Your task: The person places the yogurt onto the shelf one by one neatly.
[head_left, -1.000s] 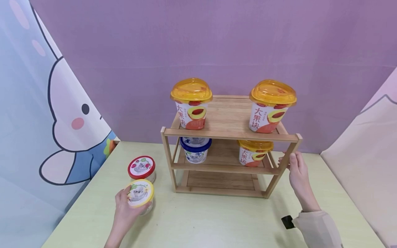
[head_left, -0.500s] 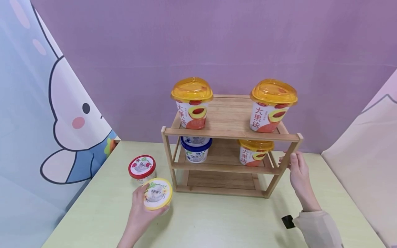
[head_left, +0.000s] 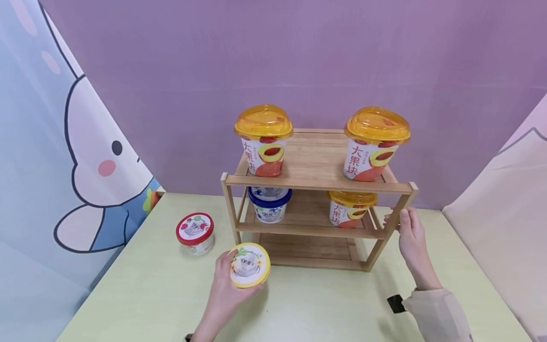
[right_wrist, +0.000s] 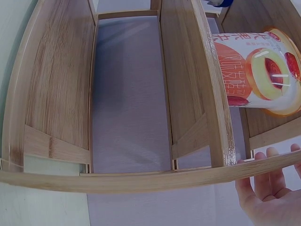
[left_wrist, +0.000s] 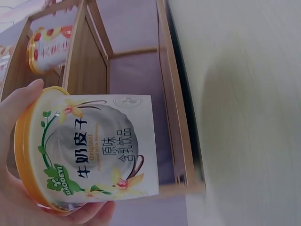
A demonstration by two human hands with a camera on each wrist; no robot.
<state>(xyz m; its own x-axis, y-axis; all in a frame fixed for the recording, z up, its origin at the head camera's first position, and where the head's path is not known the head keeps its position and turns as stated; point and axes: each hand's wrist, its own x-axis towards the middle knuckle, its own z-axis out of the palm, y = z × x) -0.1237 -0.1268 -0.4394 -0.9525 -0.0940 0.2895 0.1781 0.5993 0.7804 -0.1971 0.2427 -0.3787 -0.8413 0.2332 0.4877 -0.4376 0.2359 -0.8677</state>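
My left hand (head_left: pixel 228 285) grips a yellow-lidded dessert cup (head_left: pixel 249 265) around its lid and side, just in front of the wooden shelf rack (head_left: pixel 316 183). The left wrist view shows the same cup (left_wrist: pixel 103 148) raised off the table, with its printed side facing the camera. On the rack's right post rests my right hand (head_left: pixel 413 240), thumb on the outer side and fingers reaching behind the post. Those fingers (right_wrist: pixel 269 181) show beside the rail in the right wrist view. A red-lidded cup (head_left: pixel 195 232) stands on the table left of the rack.
Two orange-lidded fruit cups, a left one (head_left: pixel 265 142) and a right one (head_left: pixel 373 145), stand on the top shelf. Below are blue-lidded cups (head_left: pixel 270 209), seemingly stacked, and another orange-lidded cup (head_left: pixel 350 211). The bottom shelf (head_left: pixel 305 247) lies near the pale green table (head_left: pixel 325 308).
My left hand has carried the yellow-lidded cup rightward, away from the red-lidded cup to the rack's front left. The right hand keeps its place at the post.
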